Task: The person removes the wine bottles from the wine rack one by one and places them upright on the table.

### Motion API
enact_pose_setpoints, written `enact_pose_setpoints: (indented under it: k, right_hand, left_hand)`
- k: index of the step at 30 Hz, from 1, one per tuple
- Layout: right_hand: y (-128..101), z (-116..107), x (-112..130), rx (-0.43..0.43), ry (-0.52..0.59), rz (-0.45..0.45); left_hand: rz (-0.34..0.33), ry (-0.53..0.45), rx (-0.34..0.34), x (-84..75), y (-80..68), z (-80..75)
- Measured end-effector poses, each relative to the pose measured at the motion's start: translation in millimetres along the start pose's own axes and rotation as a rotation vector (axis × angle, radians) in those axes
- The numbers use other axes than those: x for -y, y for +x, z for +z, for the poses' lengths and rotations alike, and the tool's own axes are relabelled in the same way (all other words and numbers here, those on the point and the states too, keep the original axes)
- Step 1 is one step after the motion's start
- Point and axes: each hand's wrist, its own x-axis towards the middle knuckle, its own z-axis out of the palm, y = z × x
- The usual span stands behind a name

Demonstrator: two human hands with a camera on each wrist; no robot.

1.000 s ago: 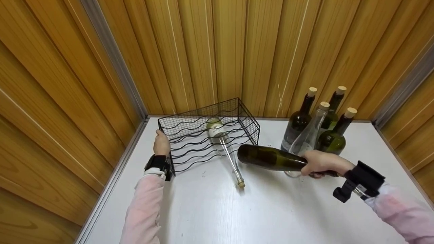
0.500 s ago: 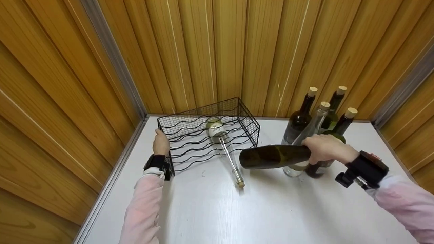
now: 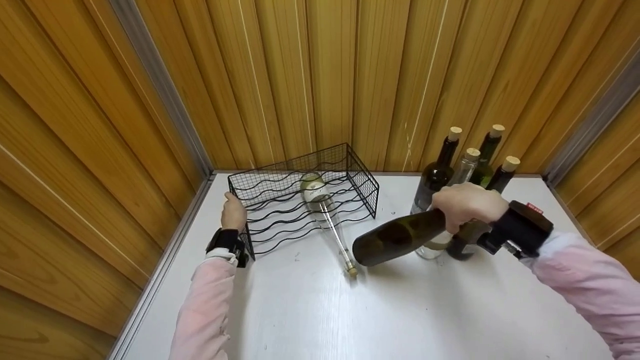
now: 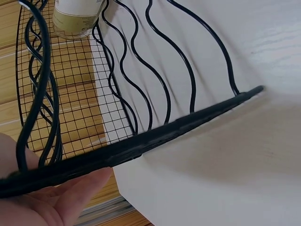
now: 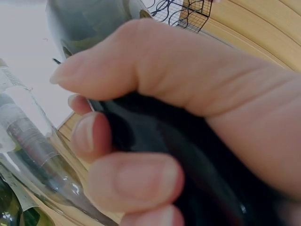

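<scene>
My left hand [image 3: 233, 214] grips the left side of a black wire wine rack [image 3: 364, 186]. In the left wrist view, fingers [image 4: 87, 190] wrap the rack's side bar [image 4: 155, 138]. One clear bottle [image 3: 316, 194] with a pale label lies in the rack's wavy wires, its corked neck sticking out toward the front. My right hand [image 3: 467, 204] holds a dark green wine bottle [image 3: 395, 239] by its neck end, over the table right of the rack. This bottle tilts, base low and to the left, close to the lying bottle's cork [image 3: 352, 272]. The palm hides its neck.
Several corked bottles stand upright at the back right: a dark one [image 3: 436, 176], a clear one [image 3: 465, 169], a green one [image 3: 484, 162] and another dark one [image 3: 502, 176]. The right hand partly covers them. Wood-patterned panels [image 3: 330, 75] wall in the white table [image 3: 310, 310].
My right hand has risen and turned over the held bottle, whose base has swung down toward the front. The left hand keeps its grip on the rack, and the head view has shifted slightly.
</scene>
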Motion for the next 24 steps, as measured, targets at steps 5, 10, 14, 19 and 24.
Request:
enact_pose_setpoints:
  k: [5,10,14,19,24]
  right_hand:
    - [2,-2,3,0.005,-0.005,-0.006]
    - [2,-8,5,0.024,0.007,0.024]
    - [1,-12,6,0.039,0.016,0.064]
    - [1,-14,7,0.036,-0.04,0.064]
    - [3,-15,9,0.061,-0.029,0.081]
  left_hand:
    - [-0.032,0.016,0.031,2.6,0.6,-0.7]
    - [-0.032,0.117,-0.059,-10.3,-0.9,-3.9]
    - [0.174,0.198,-0.231,-36.6,-6.6,-2.6]
    - [0.607,0.157,-0.3,-85.2,-31.1,8.9]
    - [0.95,0.091,-0.185,-123.4,-63.5,27.7]
